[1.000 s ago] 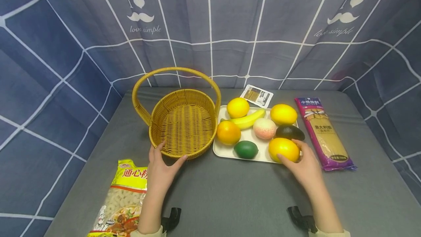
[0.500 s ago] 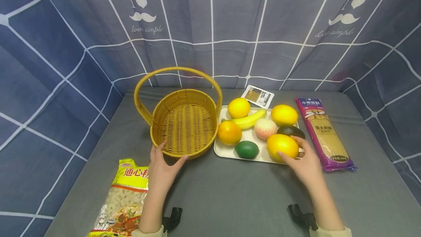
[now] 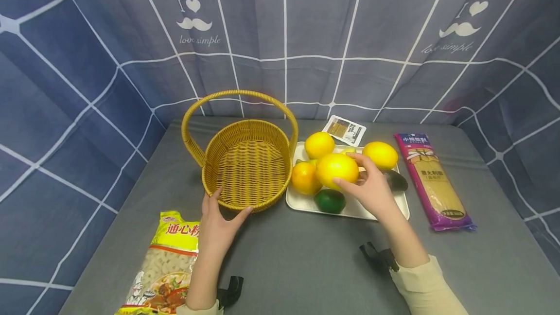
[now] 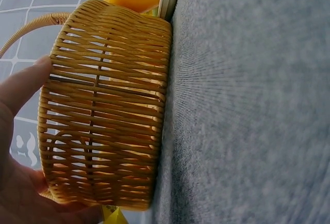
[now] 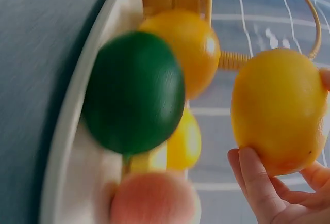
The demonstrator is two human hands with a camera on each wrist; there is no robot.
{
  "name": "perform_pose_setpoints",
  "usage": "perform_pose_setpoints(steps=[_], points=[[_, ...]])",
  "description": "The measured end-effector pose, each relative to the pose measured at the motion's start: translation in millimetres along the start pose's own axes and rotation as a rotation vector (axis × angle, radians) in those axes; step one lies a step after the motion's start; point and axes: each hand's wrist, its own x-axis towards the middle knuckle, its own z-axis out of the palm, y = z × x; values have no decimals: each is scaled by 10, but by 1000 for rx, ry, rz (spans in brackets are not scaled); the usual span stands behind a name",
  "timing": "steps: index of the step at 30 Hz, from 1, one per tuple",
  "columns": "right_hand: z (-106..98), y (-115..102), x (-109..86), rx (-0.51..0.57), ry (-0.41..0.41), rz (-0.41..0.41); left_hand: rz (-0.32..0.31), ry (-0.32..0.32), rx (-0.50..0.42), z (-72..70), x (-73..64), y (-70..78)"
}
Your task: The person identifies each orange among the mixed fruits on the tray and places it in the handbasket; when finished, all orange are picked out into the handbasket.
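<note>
My right hand [image 3: 369,183] grips a bright yellow, oval lemon [image 3: 337,170] between thumb and fingers. It is held up over the white tray [image 3: 367,213], overlapping the banana in the head view. In the right wrist view the lemon [image 5: 281,110] is lifted beside the other fruit, its lower end against the fingers [image 5: 252,170]. My left hand [image 3: 218,227] holds the near rim of a round wicker basket [image 3: 251,169] with a tall arched handle. In the left wrist view the thumb lies on the rim of the basket [image 4: 103,115], the other fingers lower down its side.
On the tray are an orange [image 3: 305,179], two more yellow fruits [image 3: 319,145], a dark green fruit [image 3: 330,201], a peach [image 5: 154,201] and a dark avocado [image 3: 395,181]. Spaghetti [image 3: 435,183] lies right, macaroni [image 3: 166,261] front left, a small packet [image 3: 345,130] behind.
The right hand has lifted the lemon off the tray's near right part and carried it left toward the basket. The left hand has stayed on the basket rim.
</note>
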Motion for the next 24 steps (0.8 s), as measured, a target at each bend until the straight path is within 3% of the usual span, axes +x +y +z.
perform_pose_setpoints(steps=[18,24], points=[[991,-506,490,81,-226,-195,10,7,1,-3,-23,24],[1304,-608,633,1,-267,-215,18,14,9,6,-19,23]])
